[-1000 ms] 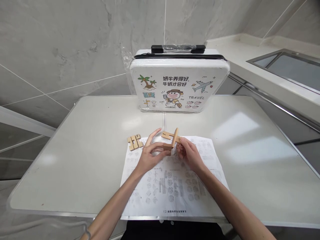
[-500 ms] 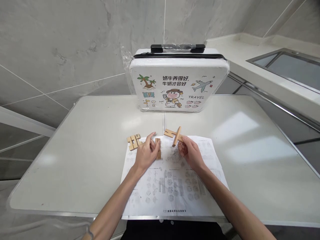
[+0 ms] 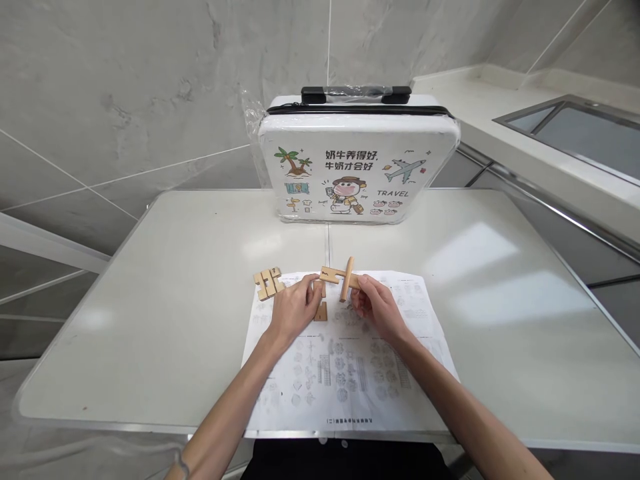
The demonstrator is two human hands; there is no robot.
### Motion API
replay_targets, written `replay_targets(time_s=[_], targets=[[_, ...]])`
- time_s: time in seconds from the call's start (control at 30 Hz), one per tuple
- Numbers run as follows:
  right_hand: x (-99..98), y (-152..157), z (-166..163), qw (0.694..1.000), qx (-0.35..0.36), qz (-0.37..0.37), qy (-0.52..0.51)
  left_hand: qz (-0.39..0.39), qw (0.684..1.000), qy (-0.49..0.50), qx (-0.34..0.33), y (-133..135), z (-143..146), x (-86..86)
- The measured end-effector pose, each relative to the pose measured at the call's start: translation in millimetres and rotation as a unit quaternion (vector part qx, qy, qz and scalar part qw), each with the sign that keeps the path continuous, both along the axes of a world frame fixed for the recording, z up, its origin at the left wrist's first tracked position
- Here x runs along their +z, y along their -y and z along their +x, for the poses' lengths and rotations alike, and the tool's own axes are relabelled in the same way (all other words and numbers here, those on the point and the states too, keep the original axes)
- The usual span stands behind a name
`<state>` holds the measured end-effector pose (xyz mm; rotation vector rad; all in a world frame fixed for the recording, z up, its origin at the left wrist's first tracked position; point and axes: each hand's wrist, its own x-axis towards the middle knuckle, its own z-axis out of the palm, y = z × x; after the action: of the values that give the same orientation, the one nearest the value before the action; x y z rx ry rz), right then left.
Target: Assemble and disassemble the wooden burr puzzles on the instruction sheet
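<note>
My right hand (image 3: pixel 377 307) pinches the right end of a flat notched wooden puzzle piece (image 3: pixel 329 274). A rounded wooden stick (image 3: pixel 347 280) crosses that piece through its slot. My left hand (image 3: pixel 297 308) is closed around a second notched wooden block (image 3: pixel 321 313), partly hidden by the thumb. Its index fingertip is close to the left end of the crossed pieces; whether they touch, I cannot tell. Left of this hand, several notched wooden pieces (image 3: pixel 269 284) lie side by side. Beneath both hands is a printed diagram sheet (image 3: pixel 350 407).
A white suitcase (image 3: pixel 310 137) in clear plastic wrap stands at the back of the pale folding table (image 3: pixel 165 313). Behind it rises a grey tiled wall (image 3: pixel 160 80). A counter (image 3: pixel 465 100) with a metal-framed inset runs along the right.
The crossed pieces in my right hand have moved left and slightly down. My left hand has shifted a little right, its index finger now bent near them.
</note>
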<state>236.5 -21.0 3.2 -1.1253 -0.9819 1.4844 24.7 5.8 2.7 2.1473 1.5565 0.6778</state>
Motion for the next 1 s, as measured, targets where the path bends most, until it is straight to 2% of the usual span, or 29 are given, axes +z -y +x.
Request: replay_targets(time_s=[0.17,0.3,0.43,0.53,0.63,0.7,0.83,0.9,1.0], targets=[[0.0,0.4,0.3,1.0,0.006,0.005,0.021,0.02,0.999,-0.033,-0.027,4.0,0.9,2.1],[-0.3,0.4,0.7,1.0,0.005,0.003,0.02,0.078,0.994,-0.051,-0.064,3.4,0.6,0.6],[0.1,0.8,1.0,1.0,0.009,0.008,0.009,0.149,0.986,-0.054,-0.041,-2.3,-4.5,-3.8],[0.6,1.2,1.4,1.0,0.014,0.01,0.015,0.151,0.988,-0.015,-0.008,-3.9,-7.3,-1.6],[2.0,1.7,1.7,1.0,0.014,0.012,0.019,0.081,0.991,0.101,0.045,-0.9,-4.9,7.0],[3.5,2.2,1.9,0.999,0.018,0.014,0.026,-0.001,0.977,0.208,0.054,2.1,-1.4,14.0],[6.8,3.7,2.2,0.998,0.043,0.024,0.037,-0.161,0.912,0.377,-0.015,5.0,3.3,22.9],[8.0,4.6,2.3,0.997,0.071,0.03,0.027,-0.202,0.888,0.411,-0.036,4.4,3.2,24.2],[9.5,5.3,2.5,0.993,0.11,0.033,-0.006,-0.225,0.872,0.432,-0.047,2.3,1.5,24.2]])
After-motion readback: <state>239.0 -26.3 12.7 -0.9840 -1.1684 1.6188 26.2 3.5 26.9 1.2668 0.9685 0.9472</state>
